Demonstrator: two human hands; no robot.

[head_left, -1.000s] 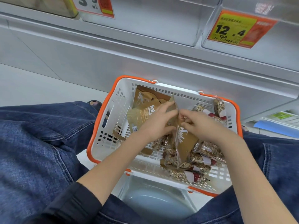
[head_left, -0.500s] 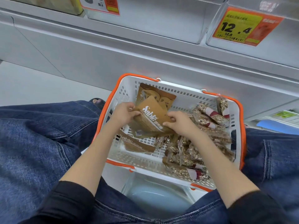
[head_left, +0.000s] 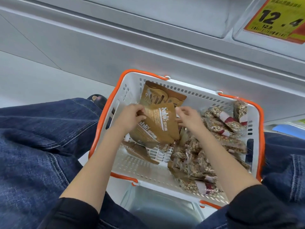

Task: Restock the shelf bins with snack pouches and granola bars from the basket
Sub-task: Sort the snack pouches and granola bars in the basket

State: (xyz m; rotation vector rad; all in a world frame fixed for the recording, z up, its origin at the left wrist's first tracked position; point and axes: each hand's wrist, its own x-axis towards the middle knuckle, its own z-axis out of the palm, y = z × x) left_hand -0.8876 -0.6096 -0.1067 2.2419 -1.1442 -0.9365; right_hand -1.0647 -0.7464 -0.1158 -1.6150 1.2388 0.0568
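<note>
The white basket (head_left: 132,162) with an orange rim held brown pouches (head_left: 162,121) on its left and see-through bars (head_left: 219,128) on its right. The left hand (head_left: 130,117) pinched two pouches. The right hand (head_left: 188,117) curled at their other edge. A grey shelf (head_left: 148,47) stood behind, with a yellow price tag (head_left: 279,17).

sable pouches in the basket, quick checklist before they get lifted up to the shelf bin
1. Left hand grips the stacked Sable pouches at their left edge: ok.
2. Right hand gripping the right edge: cannot tell, its fingers sit at the edge.
3. Pouches squared into one stack: not ok, they are fanned.
4. Granola bars clear of the stack: ok, piled on the right of the basket.
5. Loose pouch on the basket floor gathered: not ok.
6. Target bin free: cannot tell.
</note>
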